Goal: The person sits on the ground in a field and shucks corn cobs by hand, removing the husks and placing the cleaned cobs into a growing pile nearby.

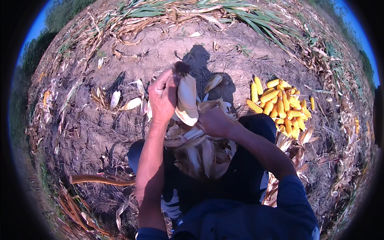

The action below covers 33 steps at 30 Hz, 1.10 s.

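Observation:
An ear of corn in its pale husk (186, 97) is held up in front of me, with dark dried silk (181, 68) at its upper end. My left hand (163, 94) grips it near the silk, fingers curled round the husk. Lower down, my right hand (214, 120) is closed at the ear's base, its fingertips partly hidden; a strip of dry husk shows beside it. Loose husks (204, 150) lie heaped between my legs, below both hands.
To the right sits a pile of husked yellow corn cobs (283, 102). A wooden handle (99, 179) lies on the ground at left. Cut corn stalks with green leaves (192, 10) stretch across the far side. Scattered husks (115, 99) dot the soil left of my hands.

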{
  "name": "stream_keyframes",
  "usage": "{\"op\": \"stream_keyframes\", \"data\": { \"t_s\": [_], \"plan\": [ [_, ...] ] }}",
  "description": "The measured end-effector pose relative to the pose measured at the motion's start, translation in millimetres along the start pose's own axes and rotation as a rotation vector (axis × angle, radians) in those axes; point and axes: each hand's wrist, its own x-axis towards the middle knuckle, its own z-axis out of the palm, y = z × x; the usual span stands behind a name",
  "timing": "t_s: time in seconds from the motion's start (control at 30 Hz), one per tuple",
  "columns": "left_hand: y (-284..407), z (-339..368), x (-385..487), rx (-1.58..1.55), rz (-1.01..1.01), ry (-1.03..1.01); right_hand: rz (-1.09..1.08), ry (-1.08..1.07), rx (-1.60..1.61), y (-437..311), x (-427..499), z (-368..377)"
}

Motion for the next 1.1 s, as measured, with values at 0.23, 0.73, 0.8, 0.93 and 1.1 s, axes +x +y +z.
{"op": "stream_keyframes", "data": {
  "t_s": [0.23,0.73,0.8,0.93,1.1],
  "plan": [
    [-12,4,-2,-0.37,-0.218,-0.161,0.156,0.171,-0.03,-6,6,-14],
    [-33,-10,-13,-0.485,-0.525,-0.115,0.103,-0.113,0.766,11,-14,-71],
    [-31,-18,-11,-0.63,-0.505,-0.123,0.189,0.041,0.977,15,-19,-82],
    [-27,-25,-8,-0.675,-0.439,-0.203,0.274,0.433,1.192,20,-6,-90],
    [-21,-10,-15,-0.57,-0.513,-0.302,0.268,0.503,1.191,22,13,-104]
  ]
}}
